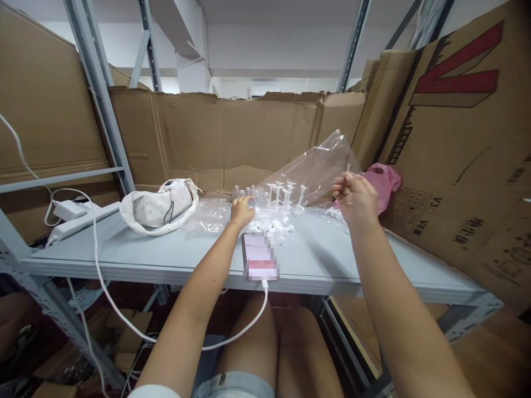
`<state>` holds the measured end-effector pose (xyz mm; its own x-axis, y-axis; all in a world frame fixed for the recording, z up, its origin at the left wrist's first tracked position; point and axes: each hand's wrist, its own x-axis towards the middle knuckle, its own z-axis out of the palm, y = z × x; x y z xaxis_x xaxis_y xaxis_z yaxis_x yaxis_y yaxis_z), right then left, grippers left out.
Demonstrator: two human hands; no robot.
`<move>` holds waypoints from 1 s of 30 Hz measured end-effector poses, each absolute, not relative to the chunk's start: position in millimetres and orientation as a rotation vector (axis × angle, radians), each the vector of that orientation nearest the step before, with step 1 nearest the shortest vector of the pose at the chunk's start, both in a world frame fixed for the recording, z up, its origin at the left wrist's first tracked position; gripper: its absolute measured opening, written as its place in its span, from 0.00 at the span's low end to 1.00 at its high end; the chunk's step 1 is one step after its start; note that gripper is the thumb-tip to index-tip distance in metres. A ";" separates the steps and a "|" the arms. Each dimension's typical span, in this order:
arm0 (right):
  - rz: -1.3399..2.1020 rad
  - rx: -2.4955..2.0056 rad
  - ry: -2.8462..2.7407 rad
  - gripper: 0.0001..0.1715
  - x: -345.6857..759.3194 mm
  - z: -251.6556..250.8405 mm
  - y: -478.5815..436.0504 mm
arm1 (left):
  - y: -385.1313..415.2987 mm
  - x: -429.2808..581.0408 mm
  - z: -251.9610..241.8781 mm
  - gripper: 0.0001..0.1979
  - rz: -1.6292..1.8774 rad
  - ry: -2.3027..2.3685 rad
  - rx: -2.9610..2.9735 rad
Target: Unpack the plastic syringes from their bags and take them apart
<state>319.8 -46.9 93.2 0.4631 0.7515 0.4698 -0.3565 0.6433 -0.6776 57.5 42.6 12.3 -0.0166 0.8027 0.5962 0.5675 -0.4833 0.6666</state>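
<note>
My left hand [241,213] is closed at the middle of the shelf table, its fingers round one end of a clear ribbed plastic tube [266,212]. Behind it stand several clear tubes [242,192]. To their right, several white T-topped plungers [286,194] stand upright. Small white plastic caps [271,226] lie in a heap just in front. Raised above the right side, my right hand [355,196] is pinched, with a small whitish tip [348,168] showing above the fingers; what it belongs to is unclear. A clear plastic bag [317,166] rises behind the plungers, close to that hand.
A phone [260,257] lies at the front edge, its white cable [249,329] looping down left. A white cloth pouch [161,207] and a power strip [83,221] are at left. A pink bag [384,182] rests against the large carton [456,138]. Cardboard [232,130] walls the back.
</note>
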 end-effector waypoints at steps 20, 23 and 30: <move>1.107 -1.005 -1.378 0.03 268.6 44.8 3.2 | 21.3 67.5 27.1 0.20 1.347 0.792 1.349; 0.946 -1.037 -1.346 0.07 265.3 42.4 10.6 | 23.2 65.8 26.9 0.12 1.465 0.848 1.303; 0.856 -0.944 -1.372 0.14 267.4 23.8 18.6 | 24.6 66.4 28.6 0.06 1.580 0.910 1.319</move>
<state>267.4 18.6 23.8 0.0327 0.9159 0.4001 0.0425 0.3987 -0.9161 66.4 24.6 28.6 -0.0693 0.9321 0.3555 -0.1604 -0.3622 0.9182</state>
